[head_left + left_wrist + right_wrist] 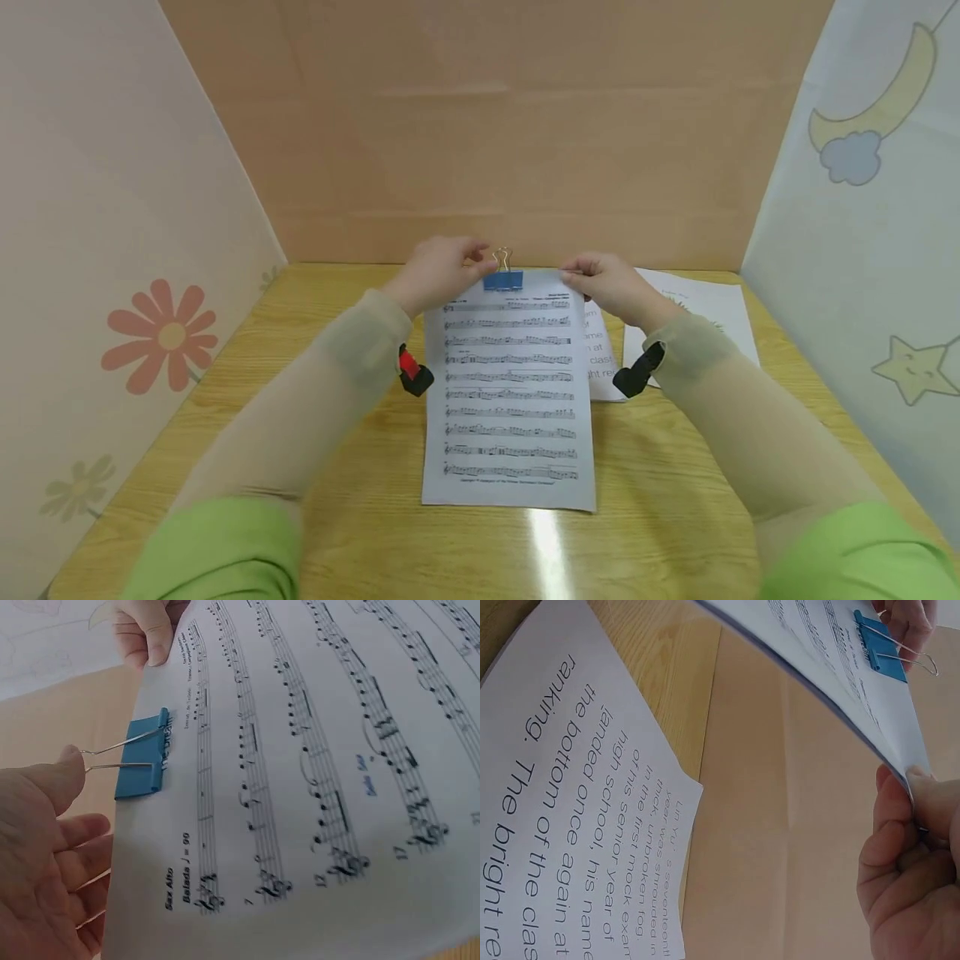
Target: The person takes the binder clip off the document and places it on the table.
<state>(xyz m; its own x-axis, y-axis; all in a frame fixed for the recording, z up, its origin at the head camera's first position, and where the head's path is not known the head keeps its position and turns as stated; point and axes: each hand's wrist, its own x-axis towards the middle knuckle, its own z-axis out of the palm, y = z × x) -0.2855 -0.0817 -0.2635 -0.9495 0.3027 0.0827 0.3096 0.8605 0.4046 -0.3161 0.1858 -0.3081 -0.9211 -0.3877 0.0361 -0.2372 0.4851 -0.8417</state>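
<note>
A stack of sheet music (510,400) is held up over the table, its printed staves facing me. A blue binder clip (503,281) grips the middle of its top edge, wire handle sticking out. My left hand (442,271) is at the top left; in the left wrist view its thumb (69,769) touches the end of the wire handle, while the other fingers sit loosely bent, apart from the thumb. With thumb and fingers, my right hand (611,283) pinches the top right corner of the sheets. The right wrist view shows that corner between thumb and forefinger.
Behind the sheet music, a page of large printed text (602,358) lies on the wooden table (360,483). Farther right is another white sheet (720,312) with a green drawing. A brown panel (495,133) stands at the back, with decorated walls on both sides.
</note>
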